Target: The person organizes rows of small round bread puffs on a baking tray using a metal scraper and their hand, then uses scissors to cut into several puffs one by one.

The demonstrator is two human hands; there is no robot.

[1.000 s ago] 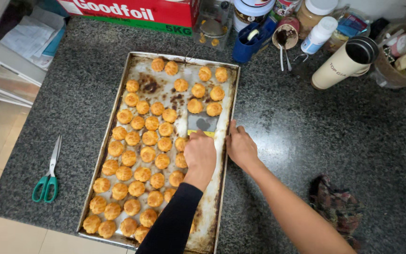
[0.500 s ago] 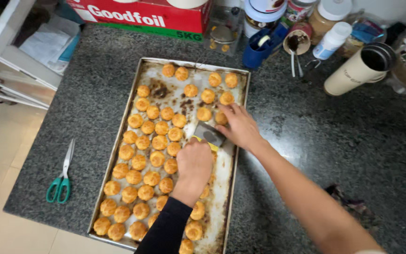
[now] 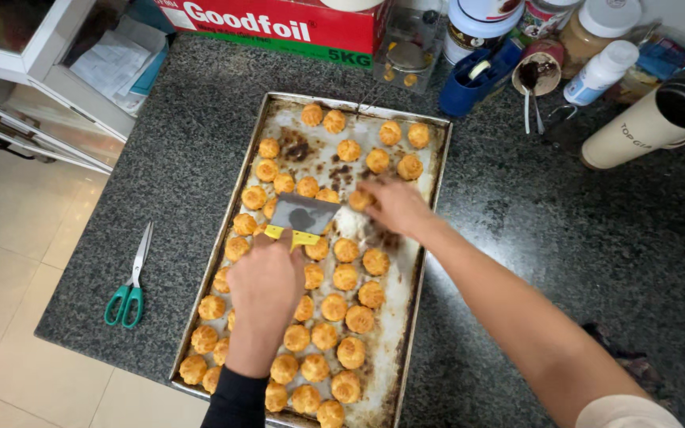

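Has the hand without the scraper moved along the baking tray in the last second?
Yes. The right hand has moved up the baking tray toward its far end, from beside the right rim near the tray's middle to a pastry it now touches.

Just one view here, head-mounted, looking almost straight down from above at a speckled dark granite countertop. Close enough that the long metal baking tray fills the middle of frame top to bottom. Far edge of the counter up top, tiled beige floor showing along the left. Both forearms coming in from the bottom edge.
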